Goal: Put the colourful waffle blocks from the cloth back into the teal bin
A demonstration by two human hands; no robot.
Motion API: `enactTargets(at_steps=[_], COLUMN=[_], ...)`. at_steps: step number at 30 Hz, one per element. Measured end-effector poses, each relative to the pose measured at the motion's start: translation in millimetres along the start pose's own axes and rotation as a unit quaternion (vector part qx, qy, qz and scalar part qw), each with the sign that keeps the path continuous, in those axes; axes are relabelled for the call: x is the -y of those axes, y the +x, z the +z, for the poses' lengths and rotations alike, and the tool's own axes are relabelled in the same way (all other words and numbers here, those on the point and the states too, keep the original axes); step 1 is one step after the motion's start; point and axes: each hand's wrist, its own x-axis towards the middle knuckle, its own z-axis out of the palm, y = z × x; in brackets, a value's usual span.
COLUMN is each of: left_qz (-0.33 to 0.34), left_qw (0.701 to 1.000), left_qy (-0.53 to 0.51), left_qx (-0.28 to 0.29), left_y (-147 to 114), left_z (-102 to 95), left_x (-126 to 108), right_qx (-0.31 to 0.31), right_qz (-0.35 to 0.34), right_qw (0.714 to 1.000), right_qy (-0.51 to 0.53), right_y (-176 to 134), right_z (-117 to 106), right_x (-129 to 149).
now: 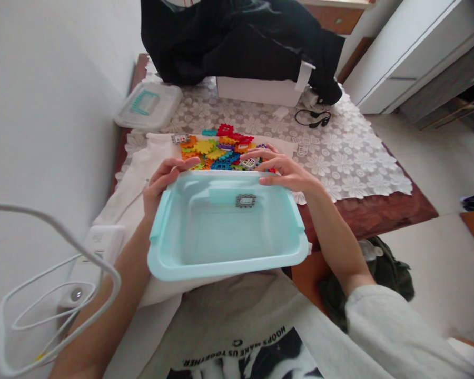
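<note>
Left hand (166, 179), right hand (287, 169): clamp turquoise tub (229, 269)
Inside: gray interlocking tile (245, 201)
Toward surface's (395, 211) near edge: tile pile (221, 152)

Soft, diffuse indoor light falls on the left hand (168, 181) and right hand (280, 166), leaving faint shading inside the glossy tub (229, 269) between them. To the right hand's right, the lace tablecloth (355, 158) pales toward white; beyond both hands, black fabric (240, 42) sinks dark with a dull sheen. Wide-angle distortion tilts the cabinet (414, 47), far right of the right hand; fine detail looks slightly smeared.
</note>
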Motion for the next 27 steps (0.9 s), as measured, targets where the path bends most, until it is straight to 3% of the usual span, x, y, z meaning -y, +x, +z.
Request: enactTargets(at_steps=[5,12,19,23,27], left_qz=[-0.032,-0.004,-0.094,-0.129,-0.141], left_qw=[0.998,0.999,0.989,0.976,0.964], left_qy=[-0.038,-0.033,-0.043,-0.086,-0.107], left_qx=[-0.035,-0.036,0.104,0.152,0.199], left_y=[0.4,-1.9,-9.2,-12.2,-12.1], left_z=[19.3,18.9,18.5,20.3,18.4], left_x=[-12.0,-7.5,-7.5,-0.6,2.5], right_qx=[-0.014,-0.029,-0.038,-0.151,-0.234], right_qz=[-0.023,-0.030,0.018,0.034,0.057], right_qw=[1.000,0.999,0.994,0.983,0.970], right_qy=[0.006,0.029,0.097,0.100,-0.041], right_y=[1.5,3.0,0.6,3.3,5.3], right_z=[0.5,1.0,1.5,3.3,8.2], right_x=[-0.5,-0.2,-0.6,-21.1,-50.0])
